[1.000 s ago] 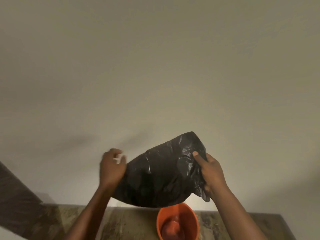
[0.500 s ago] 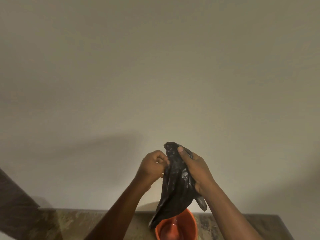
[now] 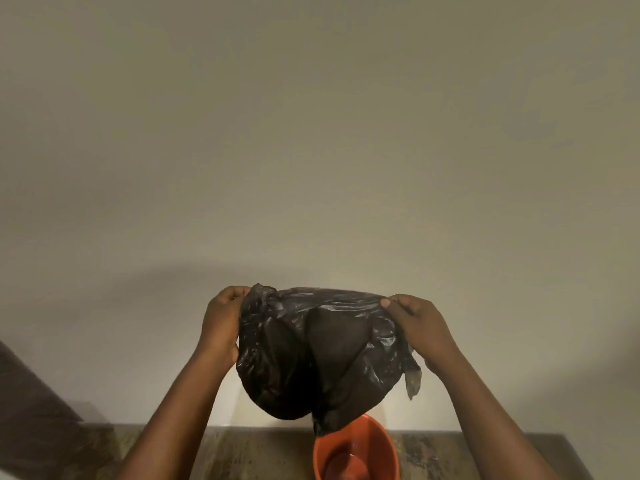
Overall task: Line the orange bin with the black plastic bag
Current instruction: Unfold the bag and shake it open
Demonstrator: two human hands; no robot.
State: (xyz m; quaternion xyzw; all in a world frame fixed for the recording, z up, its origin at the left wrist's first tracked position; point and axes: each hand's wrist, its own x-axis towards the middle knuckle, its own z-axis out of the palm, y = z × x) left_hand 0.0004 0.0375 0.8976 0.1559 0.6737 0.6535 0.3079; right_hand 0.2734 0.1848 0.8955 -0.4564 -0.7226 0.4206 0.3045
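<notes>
The black plastic bag [image 3: 318,355] hangs in the air, stretched wide between both hands, puffed and crinkled. My left hand [image 3: 221,323] pinches its left top edge. My right hand [image 3: 419,327] pinches the right top edge. The bag's lower tip dangles just over the far rim of the orange bin [image 3: 356,452], which stands open on the mottled surface [image 3: 249,452] at the bottom of the view. The bin's inside is bare and glossy; its near part is cut off by the frame edge.
A plain beige wall [image 3: 311,150] fills most of the view behind the bag. A dark slanted object [image 3: 31,403] sits at the lower left beside the surface.
The bag was bunched narrow between my hands held close together; now my hands have pulled apart and the bag is spread wide above the bin.
</notes>
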